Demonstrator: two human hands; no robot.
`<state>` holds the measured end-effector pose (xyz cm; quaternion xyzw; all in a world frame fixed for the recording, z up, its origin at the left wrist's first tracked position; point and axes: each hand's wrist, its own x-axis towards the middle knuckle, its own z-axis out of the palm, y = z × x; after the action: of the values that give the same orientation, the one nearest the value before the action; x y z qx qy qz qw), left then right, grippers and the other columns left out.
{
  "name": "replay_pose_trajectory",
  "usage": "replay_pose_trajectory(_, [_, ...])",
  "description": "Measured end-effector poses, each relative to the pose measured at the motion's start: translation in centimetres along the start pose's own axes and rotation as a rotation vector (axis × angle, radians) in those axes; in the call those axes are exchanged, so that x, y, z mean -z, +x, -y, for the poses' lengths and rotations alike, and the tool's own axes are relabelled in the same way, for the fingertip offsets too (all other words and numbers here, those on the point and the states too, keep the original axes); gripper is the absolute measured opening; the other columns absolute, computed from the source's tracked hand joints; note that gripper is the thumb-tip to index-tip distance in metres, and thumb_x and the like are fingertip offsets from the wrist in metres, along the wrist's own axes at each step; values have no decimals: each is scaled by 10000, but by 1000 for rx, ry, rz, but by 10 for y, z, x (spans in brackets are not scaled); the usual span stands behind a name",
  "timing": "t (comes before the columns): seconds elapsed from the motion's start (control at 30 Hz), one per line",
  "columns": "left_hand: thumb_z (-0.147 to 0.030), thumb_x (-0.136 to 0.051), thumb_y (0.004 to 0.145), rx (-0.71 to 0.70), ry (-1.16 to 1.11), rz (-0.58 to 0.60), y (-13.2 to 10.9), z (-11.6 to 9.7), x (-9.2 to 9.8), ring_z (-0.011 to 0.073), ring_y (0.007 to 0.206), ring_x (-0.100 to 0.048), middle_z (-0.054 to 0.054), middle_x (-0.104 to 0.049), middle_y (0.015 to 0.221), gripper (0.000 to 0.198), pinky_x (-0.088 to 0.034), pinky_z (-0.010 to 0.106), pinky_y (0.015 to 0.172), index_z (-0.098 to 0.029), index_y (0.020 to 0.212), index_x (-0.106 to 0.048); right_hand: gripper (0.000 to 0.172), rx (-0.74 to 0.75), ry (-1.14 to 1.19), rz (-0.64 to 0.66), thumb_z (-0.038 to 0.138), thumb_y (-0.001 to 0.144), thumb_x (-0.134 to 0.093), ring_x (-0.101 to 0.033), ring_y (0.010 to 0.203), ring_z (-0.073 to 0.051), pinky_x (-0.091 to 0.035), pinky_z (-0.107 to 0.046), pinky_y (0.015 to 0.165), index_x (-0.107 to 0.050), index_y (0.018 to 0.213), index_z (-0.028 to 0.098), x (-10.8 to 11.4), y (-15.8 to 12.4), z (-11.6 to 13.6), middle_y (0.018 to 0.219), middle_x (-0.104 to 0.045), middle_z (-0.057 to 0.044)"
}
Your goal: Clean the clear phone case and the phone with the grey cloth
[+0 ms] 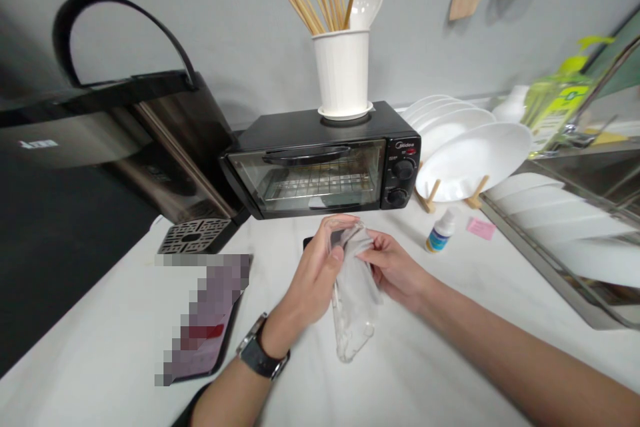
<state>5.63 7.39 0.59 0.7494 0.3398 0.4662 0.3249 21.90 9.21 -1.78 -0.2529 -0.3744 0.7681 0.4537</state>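
Both my hands hold a clear soft plastic bag [354,300] above the white counter [450,373], in front of the black toaster oven [320,160]. My left hand [313,277], with a watch on its wrist, pinches the bag's top edge between thumb and fingers. My right hand [393,267] grips the same top edge from the right, fingers closed. The bag hangs down between them, wrinkled, and looks empty. A dark flat object [309,241] lies partly hidden behind my left hand.
A white holder of chopsticks and a spoon [343,70] stands on the oven. White plates [470,153] lean in a rack at right, beside a small dropper bottle [441,232], a pink note [481,227] and the sink [590,173]. A blurred tablet [210,307] lies at left, a dark appliance [100,140] behind it.
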Motion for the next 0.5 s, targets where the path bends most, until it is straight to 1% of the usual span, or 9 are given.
replay_pose_trajectory(0.07, [-535,-347,1081,-13,-5,12,1,0,0,275,1330,-510,102,-580,1367,457,-346,437,1176,-229,1327,-582,333,8,-75,-43,407,664,-943,-569,577,-135,-431,-259,594,-728,747,167,1,0,-2,649,-685,14])
replay_pose_trajectory(0.13, [-524,-341,1084,-6,-21,6,1,1,-1,275,1330,-512,101,-585,1356,451,-340,439,1185,-228,1313,-593,361,5,-89,-50,462,705,-916,-552,565,-128,-410,-253,569,-721,725,159,2,0,-3,641,-677,8])
replay_pose_trajectory(0.2, [-503,-330,1091,8,-24,-8,1,1,0,272,1340,-505,95,-580,1357,438,-334,435,1192,-234,1308,-599,355,-9,-32,-2,449,692,-930,-557,560,-122,-414,-246,565,-731,763,164,2,1,-3,660,-685,10])
replay_pose_trajectory(0.3, [-500,-326,1093,9,-7,-4,0,0,1,268,1352,-495,90,-567,1372,439,-340,437,1190,-249,1342,-585,361,-26,43,70,385,630,-975,-589,575,-119,-458,-247,610,-741,812,179,3,1,-4,689,-701,18])
replay_pose_trajectory(0.37, [-526,-328,1086,-7,-2,15,1,-1,1,274,1354,-495,94,-571,1366,461,-342,449,1195,-249,1339,-596,376,-42,-11,48,434,641,-969,-589,576,-121,-461,-249,610,-730,760,169,4,1,-6,673,-697,12])
replay_pose_trajectory(0.43, [-532,-322,1086,-10,-10,15,1,-1,2,276,1361,-489,95,-579,1349,475,-328,452,1211,-242,1307,-628,433,-49,-111,-3,529,693,-923,-554,547,-114,-422,-242,561,-710,690,153,4,1,-8,637,-679,4])
replay_pose_trajectory(0.5, [-506,-310,1093,13,-34,1,0,-1,2,271,1377,-477,89,-576,1351,470,-310,438,1225,-242,1283,-648,457,-29,-138,-18,568,728,-890,-544,546,-113,-403,-239,546,-713,697,148,4,0,-8,633,-674,0])
